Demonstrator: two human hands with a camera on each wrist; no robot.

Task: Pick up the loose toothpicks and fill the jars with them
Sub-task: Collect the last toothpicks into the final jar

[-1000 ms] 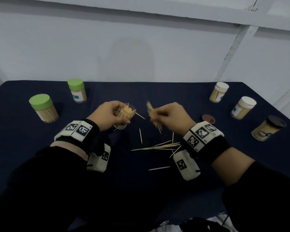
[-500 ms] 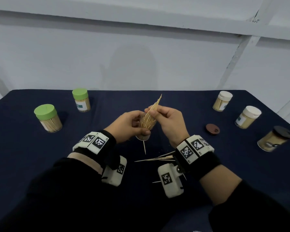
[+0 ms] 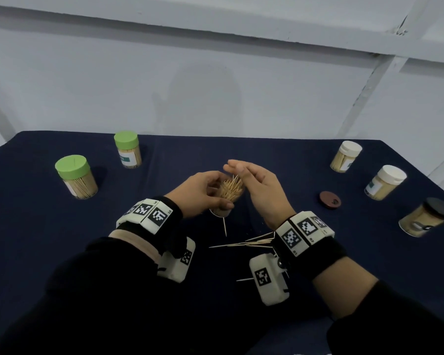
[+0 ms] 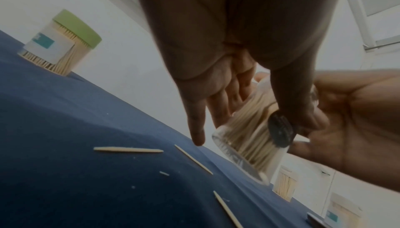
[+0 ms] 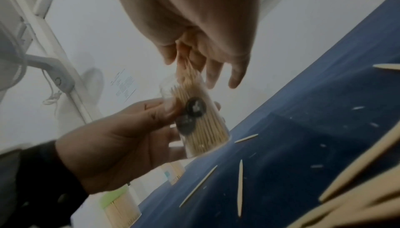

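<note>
Above the table [image 3: 62,252], left hand [image 3: 198,193] grips open jar [image 3: 228,198]; right hand [image 3: 256,190] fingers apart

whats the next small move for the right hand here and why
Probably the right hand should drop back to the table and pinch up more of the loose toothpicks. Its fingers are open above the open jar that the left hand holds tilted, so that load looks delivered, while a cluster lies on the cloth near the right wrist.
</note>
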